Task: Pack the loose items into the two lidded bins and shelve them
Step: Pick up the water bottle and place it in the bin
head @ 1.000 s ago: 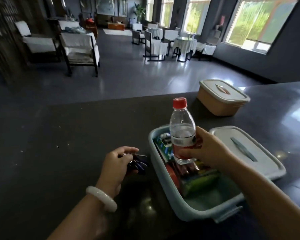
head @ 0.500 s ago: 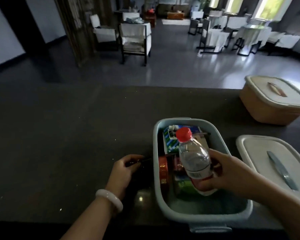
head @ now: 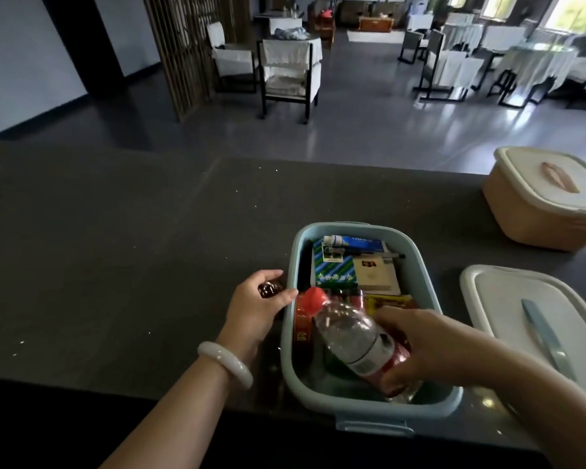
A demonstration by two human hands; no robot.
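Seen from above, a dark worktop [head: 115, 265] runs across the view. Left of centre, the left hand [head: 257, 309], with a pale bangle [head: 225, 363] at the wrist, curls its fingers [head: 271, 274] round a small dark object [head: 268, 289] with a glint of metal; what it is cannot be told. Just beside it sits an open blue bin [head: 286, 350] holding a green patterned box [head: 334, 272], a white box [head: 376, 274], a tube [head: 352, 241] and a red tin [head: 301, 326]. Over the bin's near end a clear water bottle [head: 349, 336] lies tilted, its red cap pointing left. The right hand [head: 420, 343] wraps closed round the bottle's labelled lower half. The bottle probably has some weight, with smooth, thin walls that give when squeezed, so the labelled waist seems the surest hold. Right of the bin lies its loose white lid [head: 508, 299]. Farther back stands a peach bin [head: 538, 225], lid on.
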